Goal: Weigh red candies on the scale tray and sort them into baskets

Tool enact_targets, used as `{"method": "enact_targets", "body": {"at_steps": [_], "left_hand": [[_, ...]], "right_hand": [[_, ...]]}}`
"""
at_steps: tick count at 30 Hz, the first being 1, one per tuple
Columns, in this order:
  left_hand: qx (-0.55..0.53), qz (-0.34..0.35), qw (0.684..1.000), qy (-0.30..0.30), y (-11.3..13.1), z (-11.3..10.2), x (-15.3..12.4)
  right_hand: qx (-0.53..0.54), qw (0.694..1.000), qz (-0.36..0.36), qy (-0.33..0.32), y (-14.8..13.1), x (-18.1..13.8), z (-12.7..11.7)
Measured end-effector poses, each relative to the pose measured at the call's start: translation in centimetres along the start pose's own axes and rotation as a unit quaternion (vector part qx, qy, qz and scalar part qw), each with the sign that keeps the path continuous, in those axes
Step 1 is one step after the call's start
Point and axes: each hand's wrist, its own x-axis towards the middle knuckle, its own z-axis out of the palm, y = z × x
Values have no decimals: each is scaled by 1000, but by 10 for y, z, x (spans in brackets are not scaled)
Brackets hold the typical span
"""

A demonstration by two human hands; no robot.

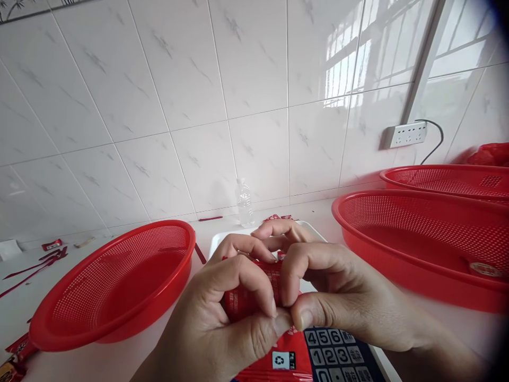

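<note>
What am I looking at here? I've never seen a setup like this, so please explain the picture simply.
There is no robot here, just a person's bare hands. The single picture comes from a camera worn on the head, looking forward and down. The left hand and right hand are together, their fingers pinching a red packet. Beside the packet is a keypad with numbers, partly hidden. On the white surface, one red basket stands to the left, and more red baskets are to the right. A clear bottle stands near the tiled wall.
</note>
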Motion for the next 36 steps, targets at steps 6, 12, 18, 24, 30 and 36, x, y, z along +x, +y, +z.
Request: {"method": "enact_targets", "body": {"at_steps": [6,12,18,24,30,36], "left_hand": [[-6,0,1000,-1,1,0,1],[3,-8,1000,-9,0,0,0],[0,18,1000,-17,-3,-1,-1],[-13,4,999,-34,-2,-3,-1],[-13,-40,998,-47,1,-5,1],[-11,-61,997,-49,2,-5,2]], "right_hand": [[4,1000,-1,-1,0,1,0],[0,1000,-2,-4,-1,-1,-1],[1,1000,4,-3,0,-1,0],[-1,1000,-15,-12,1,-1,-1],[-11,999,-15,-36,2,-1,-4],[-22,998,-8,-53,2,-1,-7]]}}
